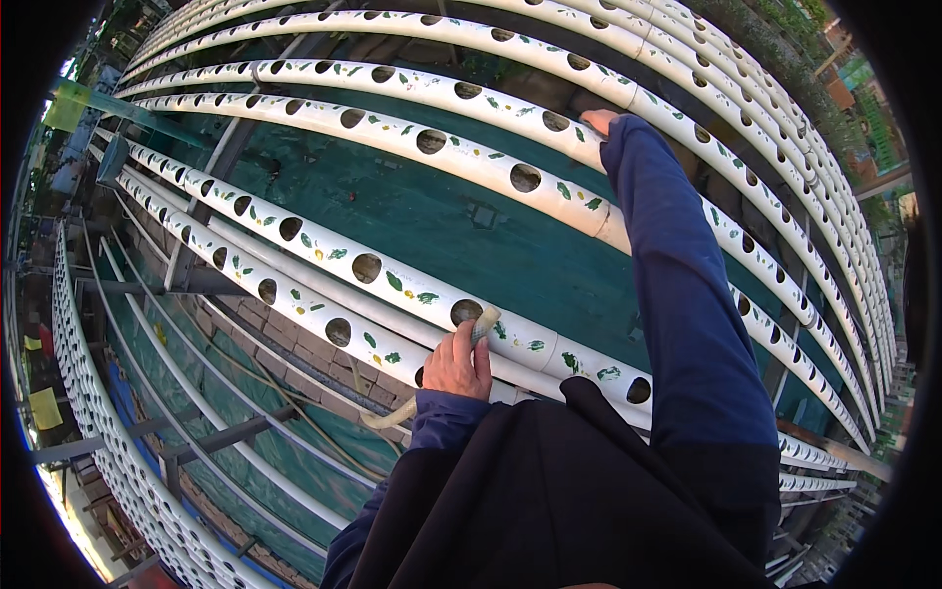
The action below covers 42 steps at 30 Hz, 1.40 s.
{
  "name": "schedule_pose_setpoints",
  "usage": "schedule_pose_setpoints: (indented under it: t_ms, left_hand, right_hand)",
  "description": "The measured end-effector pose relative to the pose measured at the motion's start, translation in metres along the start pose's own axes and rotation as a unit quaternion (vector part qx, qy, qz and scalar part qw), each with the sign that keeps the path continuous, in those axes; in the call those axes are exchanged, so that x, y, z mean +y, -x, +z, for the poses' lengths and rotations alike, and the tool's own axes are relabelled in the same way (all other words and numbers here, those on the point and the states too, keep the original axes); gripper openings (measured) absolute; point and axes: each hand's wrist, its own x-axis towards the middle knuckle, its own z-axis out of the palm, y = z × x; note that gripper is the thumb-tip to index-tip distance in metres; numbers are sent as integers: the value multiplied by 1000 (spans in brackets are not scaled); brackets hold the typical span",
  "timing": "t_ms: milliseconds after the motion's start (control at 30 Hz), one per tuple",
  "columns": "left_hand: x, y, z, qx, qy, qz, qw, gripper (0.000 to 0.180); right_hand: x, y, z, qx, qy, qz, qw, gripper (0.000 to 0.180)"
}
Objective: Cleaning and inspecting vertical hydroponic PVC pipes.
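white pipes (392, 280) in rows, open gaps between, green floor (471, 226) below

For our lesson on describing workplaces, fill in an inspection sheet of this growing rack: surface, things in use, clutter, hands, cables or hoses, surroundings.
Surface: rows of white pipes with round holes and painted leaf marks, on a grey metal frame.
Things in use: pale hose, its end at a hole in a near pipe.
Clutter: nothing seen.
Hands: left hand grips the hose; right hand rests on a farther pipe, blue sleeve stretched out.
Cables or hoses: the hose trails down left below the hand.
Surroundings: green sheeting beneath, brick paving, another holed pipe rack at left.
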Motion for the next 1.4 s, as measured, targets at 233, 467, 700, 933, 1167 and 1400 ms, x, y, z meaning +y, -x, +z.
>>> schedule_pose_setpoints:
  t_ms: [233,467,700,933,1167,1400]
  left_hand:
    - [-5,-1,-8,-3,1,-2,1000,27]
    - [-10,1,-4,24,25,34,999,26]
    - [-14,4,-3,13,41,91,995,28]
    - [-88,-17,-76,81,65,106,989,26]
    - [-179,-84,-158,187,27,95,977,23]
    - [-203,-128,-171,174,-33,110,978,25]
  right_hand:
    - [-27,119,58,367,-54,61,926,41]
    - [-98,93,31,294,104,-222,924,63]
    - [-111,112,-27,432,-339,6,836,39]
    - [-123,209,-10,324,-852,135,389,39]
    - [-179,210,57,355,-900,66,247,42]
    - [-177,157,80,426,-812,35,396,37]
